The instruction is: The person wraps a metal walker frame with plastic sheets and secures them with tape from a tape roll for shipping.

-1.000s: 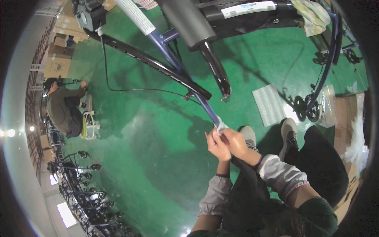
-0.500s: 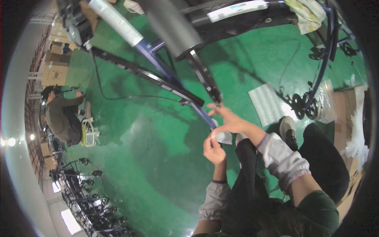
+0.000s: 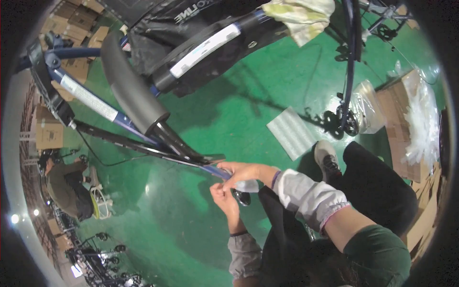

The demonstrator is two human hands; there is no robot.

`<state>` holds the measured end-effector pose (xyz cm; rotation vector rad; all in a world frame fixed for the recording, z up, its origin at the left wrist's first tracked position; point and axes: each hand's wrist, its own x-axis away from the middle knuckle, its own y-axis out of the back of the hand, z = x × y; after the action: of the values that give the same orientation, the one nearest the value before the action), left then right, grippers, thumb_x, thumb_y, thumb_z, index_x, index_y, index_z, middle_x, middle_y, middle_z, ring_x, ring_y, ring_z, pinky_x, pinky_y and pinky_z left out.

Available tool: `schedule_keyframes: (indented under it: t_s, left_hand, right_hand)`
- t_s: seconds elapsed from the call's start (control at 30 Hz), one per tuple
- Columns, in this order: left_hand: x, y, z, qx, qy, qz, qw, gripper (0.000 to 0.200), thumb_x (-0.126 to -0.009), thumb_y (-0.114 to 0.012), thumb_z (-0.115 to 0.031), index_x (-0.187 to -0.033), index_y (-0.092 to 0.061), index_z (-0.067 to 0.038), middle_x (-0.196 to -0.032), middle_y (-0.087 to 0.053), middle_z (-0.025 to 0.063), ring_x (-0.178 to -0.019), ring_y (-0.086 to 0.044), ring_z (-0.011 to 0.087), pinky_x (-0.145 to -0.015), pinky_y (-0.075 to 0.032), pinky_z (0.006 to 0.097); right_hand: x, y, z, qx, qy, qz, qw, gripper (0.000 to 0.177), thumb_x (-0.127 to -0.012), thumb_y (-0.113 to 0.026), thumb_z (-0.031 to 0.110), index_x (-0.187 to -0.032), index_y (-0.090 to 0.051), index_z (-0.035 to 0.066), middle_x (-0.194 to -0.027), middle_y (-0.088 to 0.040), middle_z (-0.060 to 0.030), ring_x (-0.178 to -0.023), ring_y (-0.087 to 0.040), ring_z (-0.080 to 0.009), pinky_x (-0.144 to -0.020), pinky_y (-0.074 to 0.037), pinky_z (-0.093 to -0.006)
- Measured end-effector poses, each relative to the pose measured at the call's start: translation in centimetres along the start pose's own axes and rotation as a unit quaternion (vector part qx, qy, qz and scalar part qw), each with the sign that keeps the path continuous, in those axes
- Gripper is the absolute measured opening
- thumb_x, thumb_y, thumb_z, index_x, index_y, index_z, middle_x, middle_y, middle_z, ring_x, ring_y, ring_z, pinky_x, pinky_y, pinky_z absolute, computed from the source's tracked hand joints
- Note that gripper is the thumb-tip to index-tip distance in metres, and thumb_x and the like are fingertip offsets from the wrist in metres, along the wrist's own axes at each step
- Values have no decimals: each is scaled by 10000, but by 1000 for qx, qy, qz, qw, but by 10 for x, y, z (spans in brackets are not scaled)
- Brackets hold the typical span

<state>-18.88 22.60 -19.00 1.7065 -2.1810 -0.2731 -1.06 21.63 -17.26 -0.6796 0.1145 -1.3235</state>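
A blue metal tube (image 3: 213,171) belongs to a walker-like frame with black bars and slopes down towards me. My right hand (image 3: 245,174) is closed round its lower end, fingers on the far side and thumb nearer me. Just below, my left hand (image 3: 226,200) has its fingers curled in a pinch beside my right thumb; what it holds, if anything, is too small to make out. A whitish translucent piece (image 3: 247,186) shows under my right hand, with a dark shiny part (image 3: 242,197) below it. The black foam grip (image 3: 131,88) lies above the tube.
A black fabric bag (image 3: 201,62) with a white label fills the top, with a yellowish cloth (image 3: 303,16) beside it. A foam sheet (image 3: 292,133) lies on the green floor. Cardboard (image 3: 399,119) and plastic wrap stand right. A seated person (image 3: 69,189) is at left, near several wheeled frames (image 3: 107,260).
The view has shifted, and the frame and both hands appear lower and further left. My right hand's fingers were spread above the tube end and are now closed together around it.
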Motion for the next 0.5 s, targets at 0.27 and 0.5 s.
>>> schedule_keyframes:
  t_s: [0.27,0.5]
  left_hand:
    - [17,-31,-18,-125,-53,-92,986,196,-925,-508,-124,-1042,-627,-21,-982,-615,122,-951,-568,292,-849,-443,387]
    - [23,-26,-39,-146,-50,-36,987,215,-840,-615,-132,-1032,-574,-46,-897,-553,76,-803,-508,216,-752,-436,345]
  right_hand:
    - [30,9,22,148,-46,17,988,886,-777,-732,385,-1475,-265,104,-1376,-378,-80,-1230,-380,-223,-1002,-340,-336]
    - [227,110,56,393,-95,-37,914,535,-892,-652,448,-1285,-522,110,-1167,-624,-68,-1048,-579,-208,-926,-434,-322]
